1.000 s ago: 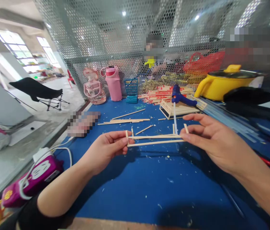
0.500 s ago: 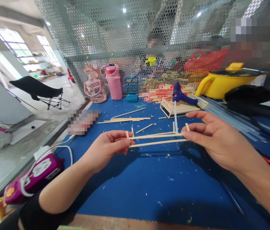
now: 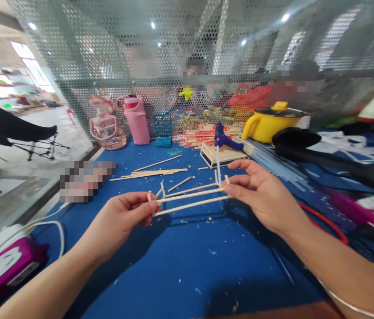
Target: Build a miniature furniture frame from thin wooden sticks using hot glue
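Observation:
Between my two hands is a stick frame [image 3: 190, 206] made of thin pale wooden sticks, with short uprights at its ends. My left hand [image 3: 125, 221] pinches its left end between thumb and fingers. At the opposite end, my right hand [image 3: 260, 192] grips a corner beside a short upright, its index finger raised. Just beyond that corner, a blue glue gun [image 3: 227, 141] with a whitish glue stick [image 3: 218, 161] rests on a flat wooden stick structure [image 3: 208, 158]. Several loose sticks [image 3: 153, 173] lie behind the frame.
The blue tabletop [image 3: 160, 274] carries small scraps. Along the mesh screen [image 3: 113, 57] stand a clear pink bottle [image 3: 109, 128], a pink flask [image 3: 136, 122], a blue basket [image 3: 163, 130], red-tipped sticks [image 3: 195, 136] and a yellow pot [image 3: 273, 124]. Purple power strips [image 3: 5, 270] with cables flank both sides.
The view has turned to the right, so the table items appear further left. Both hands keep hold of the frame, which now slants more, its left end lower in view.

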Available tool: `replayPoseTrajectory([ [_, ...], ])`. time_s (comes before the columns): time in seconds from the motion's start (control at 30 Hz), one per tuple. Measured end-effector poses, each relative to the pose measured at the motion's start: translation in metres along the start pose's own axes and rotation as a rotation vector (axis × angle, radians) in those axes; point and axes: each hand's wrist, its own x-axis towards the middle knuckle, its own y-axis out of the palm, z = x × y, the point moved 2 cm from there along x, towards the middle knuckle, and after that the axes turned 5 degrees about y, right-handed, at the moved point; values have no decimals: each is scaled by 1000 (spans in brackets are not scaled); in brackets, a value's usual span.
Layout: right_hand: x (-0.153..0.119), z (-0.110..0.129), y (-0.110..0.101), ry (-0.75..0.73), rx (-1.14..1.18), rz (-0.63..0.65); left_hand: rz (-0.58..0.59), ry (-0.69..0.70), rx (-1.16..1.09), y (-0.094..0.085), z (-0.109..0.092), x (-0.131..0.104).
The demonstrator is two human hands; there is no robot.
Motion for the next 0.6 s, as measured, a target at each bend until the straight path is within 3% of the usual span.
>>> replayPoseTrajectory([
  [0.17,-3,3,-3,-44,139,119,-26,-11,33,-3,1,-1],
  [0.6,-3,-2,-3,-64,-62,-26,-57,38,165,0,-5,-2],
])
